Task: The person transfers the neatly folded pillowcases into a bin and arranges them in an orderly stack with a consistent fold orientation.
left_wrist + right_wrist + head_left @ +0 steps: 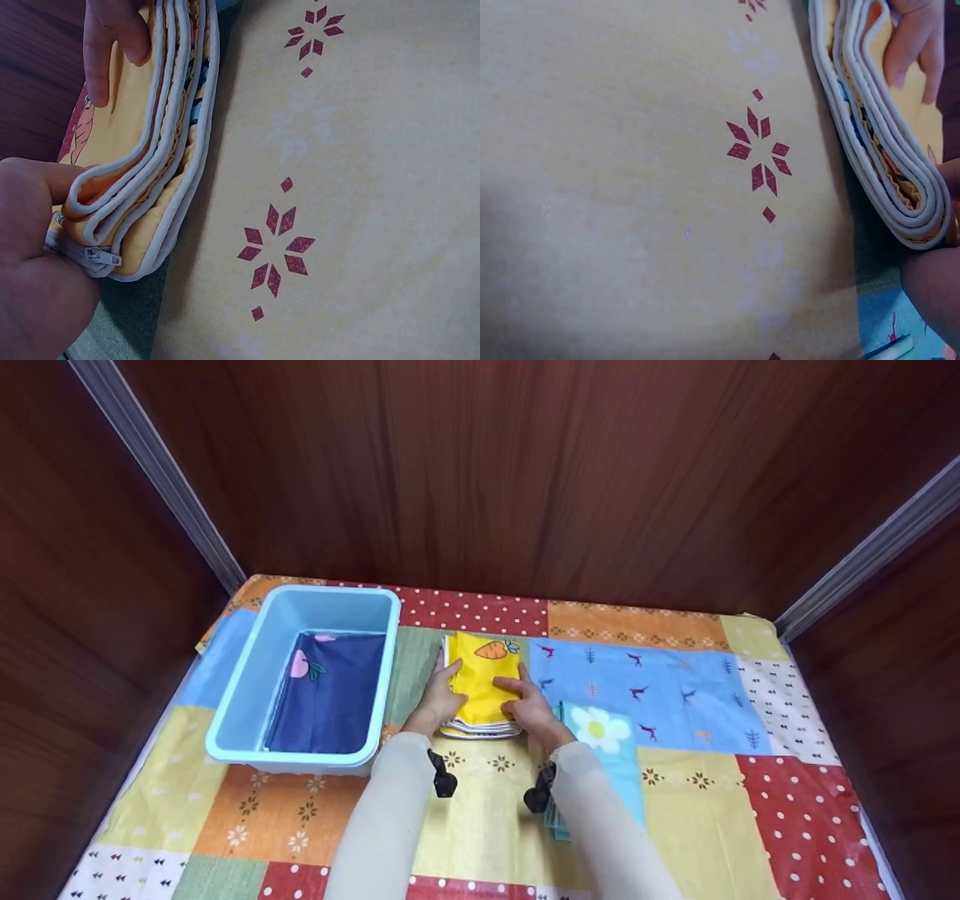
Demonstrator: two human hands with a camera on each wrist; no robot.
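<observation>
A yellow zippered fabric cover (484,679) with a carrot print lies folded into a thick bundle in the middle of the head view. My left hand (440,697) grips its left side, thumb on top. From the other side my right hand (531,709) holds it, with the thumb and a finger over the yellow face. White piping edges the stacked layers, and a small zip pull (103,256) shows at one corner in the left wrist view. The fingers under the bundle are hidden.
To the left stands a light blue plastic bin (231,690) with a folded navy cloth (334,697) inside. A folded turquoise cloth (611,735) with a white flower lies right, partly under my right forearm. A patchwork sheet (697,825) covers the surface; brown wood-grain panels (480,472) enclose it.
</observation>
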